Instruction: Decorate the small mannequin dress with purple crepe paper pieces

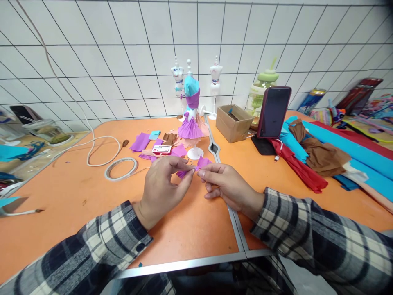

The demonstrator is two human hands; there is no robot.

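Between both hands is a small piece of purple crepe paper (pixel 203 162), gathered at its middle. My left hand (pixel 164 184) pinches its left side between thumb and fingers. Opposite it, my right hand (pixel 225 184) pinches the paper with thumb and forefinger, the other fingers curled. Just behind them stands a small dress form (pixel 193 112) wearing a blue top, a purple wrap and a pleated purple skirt. Purple paper scraps (pixel 140 141) and a red and white box (pixel 161 150) lie to the left of its base.
A roll of tape (pixel 120 169) and a white cable (pixel 92 139) lie left on the orange table. Two bare dress forms (pixel 215 76) stand by the tiled wall. To the right are a cardboard box (pixel 233 123), an upright phone (pixel 274 112), a green-lidded bottle (pixel 260 92) and red crepe paper (pixel 302 172).
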